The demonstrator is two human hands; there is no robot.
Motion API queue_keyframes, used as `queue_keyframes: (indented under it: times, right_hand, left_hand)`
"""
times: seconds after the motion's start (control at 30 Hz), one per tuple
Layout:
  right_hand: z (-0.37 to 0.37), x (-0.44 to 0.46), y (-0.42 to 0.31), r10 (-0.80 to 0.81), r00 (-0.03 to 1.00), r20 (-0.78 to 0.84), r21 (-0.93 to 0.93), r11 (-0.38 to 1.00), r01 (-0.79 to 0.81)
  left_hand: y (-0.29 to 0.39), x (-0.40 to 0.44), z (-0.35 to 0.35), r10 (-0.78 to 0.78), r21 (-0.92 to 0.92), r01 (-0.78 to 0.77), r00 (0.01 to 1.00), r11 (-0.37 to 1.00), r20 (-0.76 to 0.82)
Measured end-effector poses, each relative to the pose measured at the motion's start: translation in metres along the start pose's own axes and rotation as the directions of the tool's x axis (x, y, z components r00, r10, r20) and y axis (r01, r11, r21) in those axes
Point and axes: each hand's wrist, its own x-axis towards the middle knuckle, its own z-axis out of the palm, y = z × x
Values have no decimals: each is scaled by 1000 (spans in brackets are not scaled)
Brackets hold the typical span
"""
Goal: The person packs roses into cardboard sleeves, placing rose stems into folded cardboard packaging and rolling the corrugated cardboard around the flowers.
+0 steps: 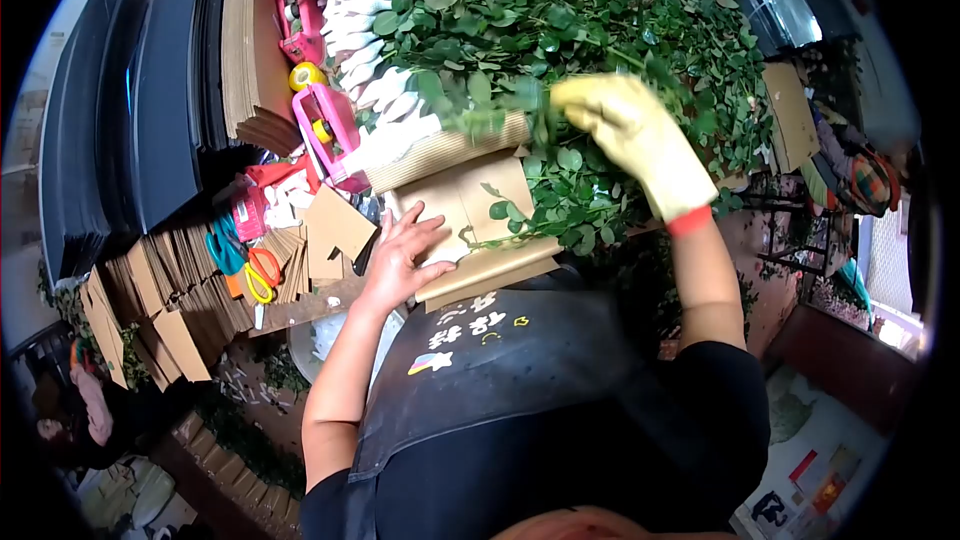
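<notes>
Head view: brown cardboard point(470, 205), part smooth, part ribbed, lies near centre; leafy stems point(560, 15) crowd its far side, pink tape dispenser point(335, 135) left. Left hand point(405, 255), spread, touches it; gloved right hand point(612, 120) curls (contents cannot be told).

This looks like a flower-packing workshop. A broad heap of leafy stems point(620, 25) covers much of the worktable point(310, 308). Left of the heap stand pink tape dispensers point(343, 120), then stacked corrugated cardboard point(255, 50) and, farthest left, tall piles of black sheets point(170, 80). Scissors point(225, 252) lie lower left of the heap; plant scraps point(275, 370) litter the floor.
</notes>
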Motion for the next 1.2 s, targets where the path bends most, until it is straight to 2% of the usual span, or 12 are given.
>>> queue_keyframes:
  times: [0.07, 0.17, 0.3, 0.5, 0.57, 0.7, 0.83, 0.87, 0.97, 1.0, 1.07, 1.2]
  right_hand:
    - [8, -20, -17, 18, 985, 174, 98, 995, -35]
    - [51, -64, -10, 46, 924, 379, 70, 995, -78]
    - [54, -79, -2, 34, 862, 506, 19, 999, -51]
    - [51, 7, 38, 229, 963, -140, -247, 934, -258]
    - [74, 39, 82, 400, 911, -102, -588, 715, -379]
    - [90, 55, 140, 512, 857, 61, -633, 684, -363]
    - [18, 70, 85, 238, 919, -314, -418, 835, -359]
    - [9, 69, 86, -153, 895, -419, -531, 841, -105]
    - [28, 42, 125, -109, 994, 30, -525, 844, 108]
    - [30, 29, 126, 55, 988, 143, -263, 965, -16]
    - [9, 25, 92, 18, 994, -104, -234, 971, -43]
    - [-22, 5, 44, -39, 975, -220, -288, 957, -26]
  left_hand:
    - [0, -3, 4, -157, -243, 147, 987, 959, -23]
    - [-5, -4, 11, -111, -269, 71, 984, 961, -137]
    - [-26, -4, 15, 176, 189, -160, 982, 969, -73]
    - [-9, -4, 10, -19, -127, 4, 993, 992, -119]
    - [-17, -6, 14, 7, -107, -20, 993, 994, -118]
    - [-13, -4, 8, 7, -110, -20, 993, 994, -115]
    - [-12, -4, 5, 10, -74, -18, 995, 997, -100]
    - [-6, -3, 3, 25, -32, -29, 993, 999, -116]
    - [-9, -2, 5, 26, 38, -22, 995, 999, -96]
    - [-6, -1, 5, 20, 52, -15, 995, 999, -100]
    - [-5, 4, 4, 45, 95, -35, 994, 995, -103]
    - [-1, 1, 6, 49, 110, -35, 990, 993, -131]
